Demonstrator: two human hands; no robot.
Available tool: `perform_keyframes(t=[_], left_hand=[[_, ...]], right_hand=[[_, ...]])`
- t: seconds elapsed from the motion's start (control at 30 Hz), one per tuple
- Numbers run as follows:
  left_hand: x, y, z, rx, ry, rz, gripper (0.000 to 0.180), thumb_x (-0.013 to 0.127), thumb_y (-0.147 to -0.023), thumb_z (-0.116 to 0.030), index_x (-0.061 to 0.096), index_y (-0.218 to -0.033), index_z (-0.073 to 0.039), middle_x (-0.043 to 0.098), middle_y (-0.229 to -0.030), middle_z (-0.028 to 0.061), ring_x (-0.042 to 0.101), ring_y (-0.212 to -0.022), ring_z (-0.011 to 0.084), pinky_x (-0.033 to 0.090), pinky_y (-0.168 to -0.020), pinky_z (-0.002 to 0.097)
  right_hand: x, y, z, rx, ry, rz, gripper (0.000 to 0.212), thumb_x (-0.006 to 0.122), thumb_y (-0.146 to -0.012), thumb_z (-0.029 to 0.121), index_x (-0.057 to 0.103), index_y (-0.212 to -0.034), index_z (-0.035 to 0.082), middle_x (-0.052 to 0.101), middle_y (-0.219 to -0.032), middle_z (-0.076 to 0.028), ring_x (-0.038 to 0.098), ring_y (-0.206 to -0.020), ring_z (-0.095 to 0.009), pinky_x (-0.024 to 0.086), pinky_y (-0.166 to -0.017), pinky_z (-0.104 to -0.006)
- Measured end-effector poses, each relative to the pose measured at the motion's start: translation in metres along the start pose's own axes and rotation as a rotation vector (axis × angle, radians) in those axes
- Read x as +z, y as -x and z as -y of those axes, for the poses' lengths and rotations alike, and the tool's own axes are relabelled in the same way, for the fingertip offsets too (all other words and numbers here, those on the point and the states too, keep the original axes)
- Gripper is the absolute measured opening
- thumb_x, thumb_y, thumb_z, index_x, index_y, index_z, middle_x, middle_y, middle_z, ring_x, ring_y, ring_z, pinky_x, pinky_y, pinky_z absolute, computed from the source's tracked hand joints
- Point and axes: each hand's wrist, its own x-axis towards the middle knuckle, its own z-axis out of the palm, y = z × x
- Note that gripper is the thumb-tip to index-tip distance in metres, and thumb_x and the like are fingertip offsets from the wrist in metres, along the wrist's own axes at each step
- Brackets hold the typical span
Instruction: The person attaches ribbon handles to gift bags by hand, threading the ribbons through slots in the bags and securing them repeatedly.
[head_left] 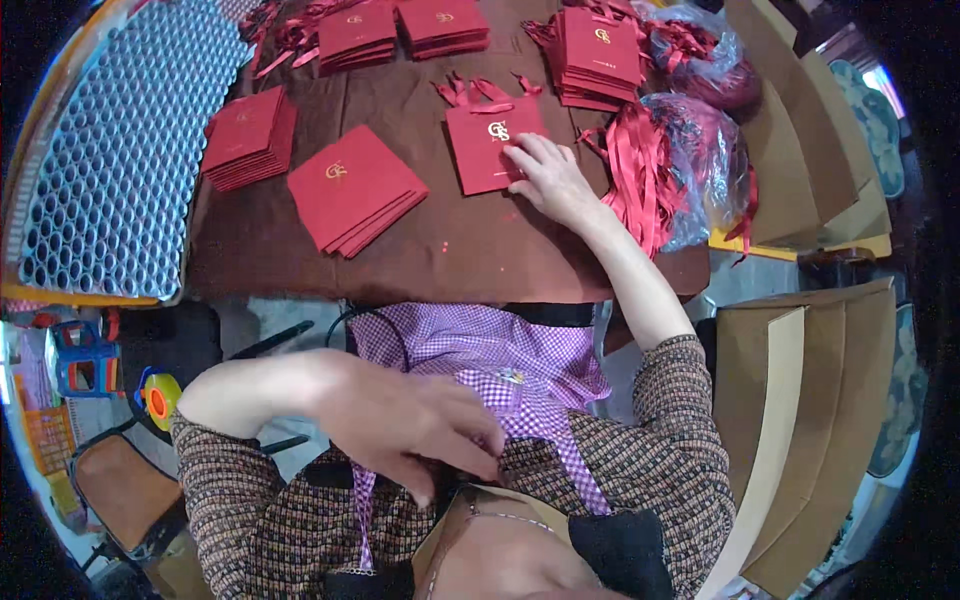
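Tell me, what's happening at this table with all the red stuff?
A person sits at a brown table covered with stacks of flat red paper bags. Their right hand rests on a single red bag with ribbon handles. Their left hand is drawn back near their checked apron. Bundles of red ribbon lie to the right.

Flat red paper bag [490, 148] with ribbon handles, on brown table.

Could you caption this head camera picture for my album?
Right hand rests on a flat red paper bag on the brown table; left hand is at the chest.
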Motion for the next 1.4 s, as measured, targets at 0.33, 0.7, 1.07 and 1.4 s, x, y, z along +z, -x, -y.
perform_keyframes(t=[0.33, 0.7, 1.07, 1.4], left_hand=[[0.041, 0.004, -0.023, 0.067, 0.049, -0.357, 0.019, 0.060, -0.085, -0.011, 0.057, -0.100, 0.000, 0.056, -0.100, 0.0153, 0.054, -0.091, 0.0333, 0.041, -0.076, 0.0423], [0.030, -0.012, -0.040, 0.278, 0.086, -0.888, 0.018, 0.059, -0.086, -0.020, 0.061, -0.077, -0.005, 0.064, -0.076, 0.0119, 0.051, -0.064, 0.0220, 0.042, -0.058, 0.0335], [0.052, -0.014, -0.042, 0.305, 0.244, -0.841, 0.021, 0.055, -0.089, -0.020, 0.059, -0.083, 0.000, 0.061, -0.081, 0.0163, 0.052, -0.067, 0.0243, 0.044, -0.061, 0.0347], [0.070, -0.018, -0.038, 0.358, 0.392, -0.827, 0.026, 0.051, -0.091, -0.021, 0.057, -0.088, 0.004, 0.059, -0.085, 0.0203, 0.053, -0.070, 0.0263, 0.045, -0.063, 0.0357]], right_hand=[[-0.156, 0.033, 0.127, -0.589, -0.935, 0.457, 0.031, 0.068, -0.080, 0.029, 0.064, -0.094, 0.002, 0.063, -0.090, -0.009, 0.060, -0.085, -0.026, 0.044, -0.081, -0.0413], [-0.189, 0.068, 0.203, -0.655, -1.251, -0.056, 0.019, 0.059, -0.087, 0.015, 0.062, -0.104, 0.011, 0.065, -0.084, -0.007, 0.063, -0.073, -0.020, 0.051, -0.069, -0.0376], [-0.177, 0.073, 0.208, -0.756, -1.436, 0.061, 0.022, 0.053, -0.088, 0.017, 0.060, -0.109, 0.015, 0.062, -0.080, -0.007, 0.060, -0.069, -0.018, 0.047, -0.062, -0.0348], [-0.150, 0.049, 0.216, -0.839, -1.615, 0.212, 0.026, 0.048, -0.090, 0.018, 0.059, -0.114, 0.018, 0.059, -0.076, -0.006, 0.057, -0.065, -0.017, 0.043, -0.056, -0.0322]])
